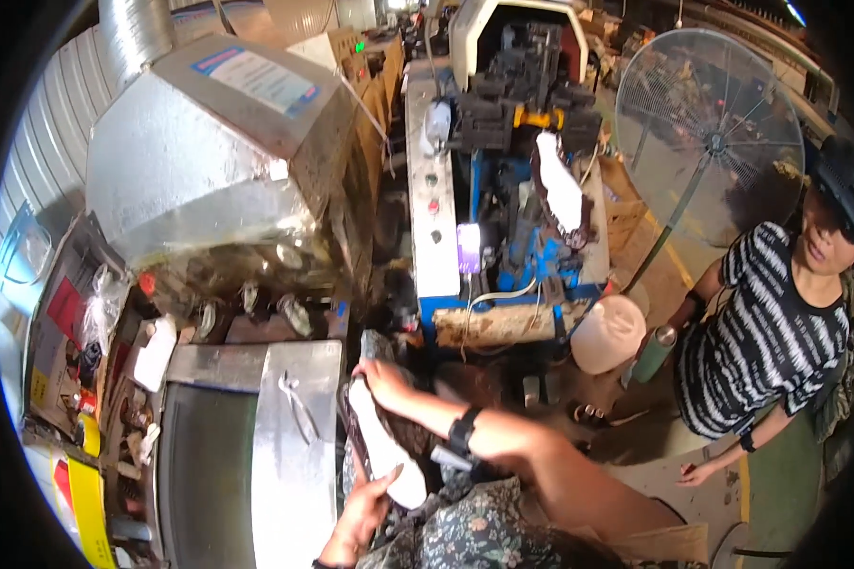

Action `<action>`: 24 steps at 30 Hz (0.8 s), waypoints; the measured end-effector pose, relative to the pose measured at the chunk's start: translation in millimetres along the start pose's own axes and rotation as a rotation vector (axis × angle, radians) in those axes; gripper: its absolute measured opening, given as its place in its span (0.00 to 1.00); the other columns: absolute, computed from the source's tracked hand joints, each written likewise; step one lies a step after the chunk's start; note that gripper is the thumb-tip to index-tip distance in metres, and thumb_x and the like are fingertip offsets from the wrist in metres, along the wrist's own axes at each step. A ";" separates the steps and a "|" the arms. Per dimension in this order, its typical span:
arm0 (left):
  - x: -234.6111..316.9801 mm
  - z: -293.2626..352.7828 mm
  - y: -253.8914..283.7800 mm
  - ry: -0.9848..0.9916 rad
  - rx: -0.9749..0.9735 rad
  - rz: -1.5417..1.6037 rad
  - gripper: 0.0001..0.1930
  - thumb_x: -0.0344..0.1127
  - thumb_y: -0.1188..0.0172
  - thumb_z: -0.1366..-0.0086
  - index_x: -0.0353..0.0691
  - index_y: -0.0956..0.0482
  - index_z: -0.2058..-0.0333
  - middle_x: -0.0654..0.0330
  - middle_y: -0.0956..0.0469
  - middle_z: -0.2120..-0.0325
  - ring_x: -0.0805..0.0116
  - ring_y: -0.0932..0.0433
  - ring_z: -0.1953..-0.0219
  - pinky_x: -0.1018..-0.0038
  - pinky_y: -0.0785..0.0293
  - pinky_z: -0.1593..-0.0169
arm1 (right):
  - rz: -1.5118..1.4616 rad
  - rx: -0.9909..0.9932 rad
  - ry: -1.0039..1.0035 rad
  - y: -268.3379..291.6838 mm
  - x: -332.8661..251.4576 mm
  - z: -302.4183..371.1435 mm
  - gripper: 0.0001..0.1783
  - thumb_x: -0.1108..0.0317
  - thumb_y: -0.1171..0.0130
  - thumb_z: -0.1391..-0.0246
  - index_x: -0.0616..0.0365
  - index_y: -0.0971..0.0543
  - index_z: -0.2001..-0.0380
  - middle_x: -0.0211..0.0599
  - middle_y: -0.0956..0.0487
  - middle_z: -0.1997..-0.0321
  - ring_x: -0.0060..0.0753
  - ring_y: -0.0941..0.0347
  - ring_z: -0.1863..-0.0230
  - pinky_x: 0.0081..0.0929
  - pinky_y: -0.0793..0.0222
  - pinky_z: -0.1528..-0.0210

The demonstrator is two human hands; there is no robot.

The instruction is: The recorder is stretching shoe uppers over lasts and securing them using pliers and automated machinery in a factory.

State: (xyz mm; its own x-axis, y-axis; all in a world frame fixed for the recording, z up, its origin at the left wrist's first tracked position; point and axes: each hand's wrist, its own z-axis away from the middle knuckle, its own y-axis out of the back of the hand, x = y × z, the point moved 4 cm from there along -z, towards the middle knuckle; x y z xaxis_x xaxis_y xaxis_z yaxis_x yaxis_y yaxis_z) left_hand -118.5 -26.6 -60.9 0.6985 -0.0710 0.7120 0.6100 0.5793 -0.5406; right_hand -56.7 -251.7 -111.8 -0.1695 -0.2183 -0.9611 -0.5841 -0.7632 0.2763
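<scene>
A shoe upper with a long white bottom (380, 441) and dark brown edges is between my two hands, beside the metal table. My right hand (382, 382) is closed around its far end. My left hand (362, 504) grips the near end, with the thumb lying on the white surface. Just left of the shoe, pincers (299, 408) lie on the bare metal tabletop (294, 493). Further off, a similar shoe upper, white bottom up (562, 185), rests on the blue and black machine (522, 237).
A large metal hood (218, 142) stands over the bench at left, where a dark conveyor belt (207, 474) runs. At right, a person in a patterned shirt (769, 322) holds a green bottle (655, 353). A pale bucket (607, 334) and a standing fan (712, 137) are nearby.
</scene>
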 end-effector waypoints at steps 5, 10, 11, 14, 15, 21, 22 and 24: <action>26.2 7.2 45.6 0.056 0.202 0.189 0.22 0.35 0.39 0.39 0.34 0.28 0.47 0.58 0.21 0.57 0.60 0.22 0.53 0.62 0.27 0.45 | 0.197 0.030 0.249 80.8 -56.2 1.2 0.18 0.54 0.50 0.37 0.57 0.23 0.55 0.50 0.20 0.58 0.52 0.22 0.57 0.41 0.28 0.55; 90.5 46.2 98.2 -0.506 0.227 -0.464 0.46 0.22 0.41 0.42 0.45 0.57 0.29 0.45 0.31 0.43 0.53 0.25 0.48 0.66 0.27 0.46 | 0.725 0.382 0.529 303.5 -146.9 6.7 0.11 0.62 0.41 0.46 0.58 0.18 0.68 0.43 0.20 0.66 0.50 0.23 0.62 0.39 0.27 0.60; 86.4 51.8 118.4 -0.302 0.495 -0.998 0.49 0.30 0.36 0.43 0.45 0.58 0.29 0.40 0.37 0.39 0.44 0.33 0.41 0.61 0.31 0.42 | 0.877 0.416 0.553 339.6 -158.4 2.8 0.12 0.60 0.41 0.47 0.58 0.19 0.66 0.45 0.20 0.65 0.50 0.24 0.62 0.43 0.28 0.60; 40.2 41.5 138.6 -0.171 0.393 -1.811 0.56 0.41 0.29 0.51 0.46 0.58 0.30 0.22 0.64 0.35 0.23 0.54 0.34 0.53 0.40 0.36 | 1.277 0.858 -0.024 414.4 -153.8 0.9 0.48 0.40 0.30 0.63 0.48 0.32 0.39 0.49 0.31 0.41 0.58 0.30 0.47 0.48 0.33 0.45; 25.2 38.1 142.5 -0.153 0.301 -1.861 0.52 0.39 0.32 0.49 0.46 0.55 0.30 0.25 0.74 0.35 0.20 0.63 0.33 0.50 0.46 0.33 | 1.164 0.777 -0.239 425.7 -143.3 -3.7 0.52 0.44 0.29 0.65 0.47 0.36 0.35 0.53 0.38 0.35 0.60 0.33 0.43 0.47 0.35 0.41; 12.7 12.8 114.1 -0.348 0.591 -1.679 0.36 0.31 0.39 0.47 0.36 0.37 0.37 0.30 0.58 0.33 0.27 0.58 0.32 0.47 0.55 0.32 | 1.034 0.942 0.037 410.7 -131.0 13.0 0.40 0.62 0.33 0.65 0.40 0.28 0.42 0.46 0.38 0.34 0.57 0.37 0.42 0.46 0.41 0.37; 22.1 13.4 95.1 -0.561 0.558 -1.506 0.33 0.30 0.37 0.47 0.33 0.33 0.41 0.34 0.50 0.34 0.30 0.56 0.32 0.50 0.56 0.31 | 1.029 0.897 0.078 404.6 -131.3 21.2 0.39 0.62 0.33 0.66 0.42 0.28 0.43 0.46 0.37 0.34 0.58 0.36 0.42 0.46 0.40 0.38; 38.2 5.4 60.8 -0.615 0.353 -1.026 0.26 0.29 0.39 0.39 0.32 0.32 0.42 0.43 0.36 0.39 0.49 0.40 0.35 0.59 0.46 0.33 | 0.977 0.891 0.265 383.8 -138.7 44.6 0.38 0.62 0.32 0.67 0.45 0.27 0.44 0.47 0.37 0.34 0.60 0.35 0.43 0.47 0.38 0.39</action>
State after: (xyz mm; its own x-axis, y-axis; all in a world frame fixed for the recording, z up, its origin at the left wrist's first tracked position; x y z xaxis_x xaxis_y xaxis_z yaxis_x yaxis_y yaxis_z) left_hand -56.7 10.3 -64.1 -0.3889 -0.2827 0.8768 0.5699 0.6740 0.4701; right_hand -292.8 -487.2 127.6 -0.7108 -0.6289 -0.3150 -0.6435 0.4004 0.6524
